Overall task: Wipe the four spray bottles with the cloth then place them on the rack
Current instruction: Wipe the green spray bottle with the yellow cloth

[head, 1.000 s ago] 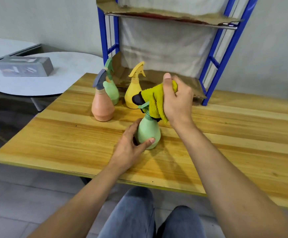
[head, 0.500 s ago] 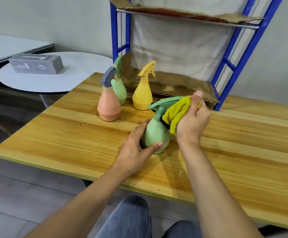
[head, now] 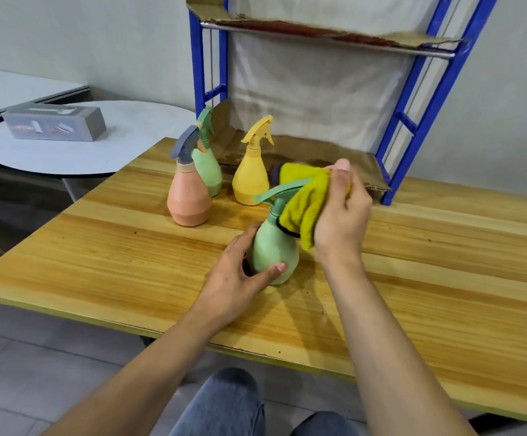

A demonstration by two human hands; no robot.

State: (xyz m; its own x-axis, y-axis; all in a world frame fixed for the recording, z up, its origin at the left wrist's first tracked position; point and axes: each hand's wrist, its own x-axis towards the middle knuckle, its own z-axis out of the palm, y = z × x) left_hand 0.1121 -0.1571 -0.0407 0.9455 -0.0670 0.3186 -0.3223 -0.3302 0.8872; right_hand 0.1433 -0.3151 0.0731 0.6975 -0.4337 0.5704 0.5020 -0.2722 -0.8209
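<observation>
Over the last second the yellow cloth (head: 303,212) had slid off the top of the near green spray bottle (head: 274,247) and down to the right side of its neck, so the trigger head, covered a second before, now stuck out bare to the left; by my reading the head was done and the body came next, with this bottle apparently the first of the four. Taking the near green bottle as the landmark and going left to right: far to its left and behind stood a round white table (head: 98,152) bearing a grey box (head: 54,123). Nearer, behind-left of it, the terracotta bottle (head: 189,199) stood upright with a second green bottle (head: 207,171) just behind, then the yellow bottle (head: 251,180) directly behind the landmark. The left hand (head: 237,284) stayed wrapped around the landmark's base, thumb across the front, pinning it upright on the wooden table (head: 444,262). To its right the right hand (head: 342,215) was closed on the cloth, pressing it against the neck. Behind and right rose the blue rack (head: 426,96), its shelves lined with cardboard and no bottle on it yet. The tabletop looked dry and bare elsewhere; grey floor tiles showed below.
</observation>
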